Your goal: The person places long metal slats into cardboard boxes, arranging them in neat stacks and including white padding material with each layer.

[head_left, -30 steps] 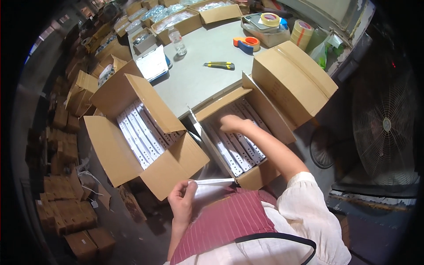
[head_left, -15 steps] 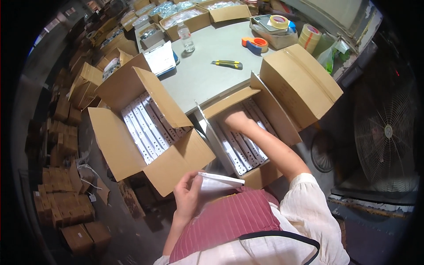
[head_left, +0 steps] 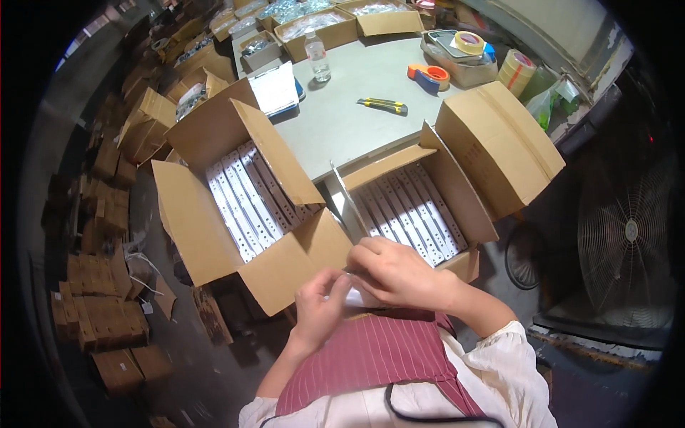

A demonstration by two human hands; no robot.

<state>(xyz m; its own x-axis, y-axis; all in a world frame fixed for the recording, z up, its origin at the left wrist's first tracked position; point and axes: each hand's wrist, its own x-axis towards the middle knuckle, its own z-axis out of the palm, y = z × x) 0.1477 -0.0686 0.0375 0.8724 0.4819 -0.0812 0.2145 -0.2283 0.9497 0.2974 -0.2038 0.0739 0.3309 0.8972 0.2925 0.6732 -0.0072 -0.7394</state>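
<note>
My left hand (head_left: 320, 308) and my right hand (head_left: 397, 272) meet in front of my chest, both closed on one long white strip in a clear sleeve (head_left: 357, 297), mostly hidden by the fingers. Just beyond them stand two open cardboard boxes. The left box (head_left: 189, 217) and the right box (head_left: 464, 207) each hold rows of the same white perforated strips (head_left: 246, 200) lying side by side.
A grey table (head_left: 342, 121) carries a yellow utility knife (head_left: 383, 105), an orange tape dispenser (head_left: 428, 75), a water bottle (head_left: 318, 55), tape rolls (head_left: 515, 68) and trays of parts. Stacked small cartons (head_left: 100, 314) line the floor at left. A floor fan (head_left: 628, 235) stands at right.
My right hand left the right box and came back to my chest, joining the left hand on the white strip. The view has tilted slightly.
</note>
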